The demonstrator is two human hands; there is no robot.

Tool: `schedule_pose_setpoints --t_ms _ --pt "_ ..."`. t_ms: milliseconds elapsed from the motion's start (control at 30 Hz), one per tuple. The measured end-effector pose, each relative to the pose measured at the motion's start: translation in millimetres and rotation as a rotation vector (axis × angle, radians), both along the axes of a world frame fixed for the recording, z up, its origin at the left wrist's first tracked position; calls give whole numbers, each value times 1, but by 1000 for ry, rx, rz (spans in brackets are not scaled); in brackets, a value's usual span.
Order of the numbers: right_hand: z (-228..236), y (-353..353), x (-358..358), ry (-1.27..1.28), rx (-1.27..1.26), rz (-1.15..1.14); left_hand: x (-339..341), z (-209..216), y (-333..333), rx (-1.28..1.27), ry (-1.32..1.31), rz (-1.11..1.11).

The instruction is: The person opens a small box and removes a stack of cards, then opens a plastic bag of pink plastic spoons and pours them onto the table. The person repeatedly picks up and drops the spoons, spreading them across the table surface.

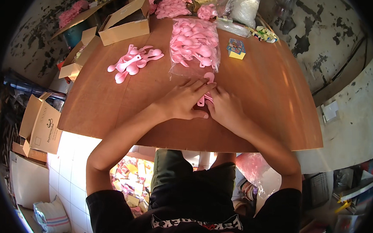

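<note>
Fingers (199,87) of the left hand (181,99) and right hand (228,106) close in over pink spoons (209,77) on the table (266,99), left thumb (200,114) spread, any pinch hidden. Gentle, even pressure should keep the spoons aligned. A filled bag (194,42) crowds the far side; a loose pile (134,62) lies left, a small box (236,49) right.

One table (271,87) bears one loose pink-spoon pile (132,63) and one small blue-yellow box (236,48).

This looks like a packing workshop: bagged pink spoons (194,39), open cardboard boxes (127,33), and peeling walls (313,32).
</note>
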State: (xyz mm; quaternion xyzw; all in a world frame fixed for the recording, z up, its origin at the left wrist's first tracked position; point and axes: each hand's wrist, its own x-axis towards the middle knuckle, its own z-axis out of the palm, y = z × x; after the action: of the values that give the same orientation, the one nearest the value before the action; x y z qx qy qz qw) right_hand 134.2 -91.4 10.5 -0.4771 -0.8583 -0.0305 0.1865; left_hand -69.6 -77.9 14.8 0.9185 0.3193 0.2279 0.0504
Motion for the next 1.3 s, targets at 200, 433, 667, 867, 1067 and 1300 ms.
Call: schedule_pose_setpoints --t_ms 200,433,667,867,1067,1300 --pt "-3 -3 22 317 -132 231 1 -18 7 111 15 -39" --pt "-6 -15 33 314 -75 236 7 -22 12 225 47 -116" --pt "1 -7 35 414 -181 248 5 -18 25 257 154 -205" --pt "-4 -9 41 645 -269 265 5 -12 32 271 137 -280" --pt "-23 18 61 1096 -400 -108 5 -16 41 261 151 -327" --pt "-9 24 66 1287 -399 -153 6 -4 57 381 175 -383"
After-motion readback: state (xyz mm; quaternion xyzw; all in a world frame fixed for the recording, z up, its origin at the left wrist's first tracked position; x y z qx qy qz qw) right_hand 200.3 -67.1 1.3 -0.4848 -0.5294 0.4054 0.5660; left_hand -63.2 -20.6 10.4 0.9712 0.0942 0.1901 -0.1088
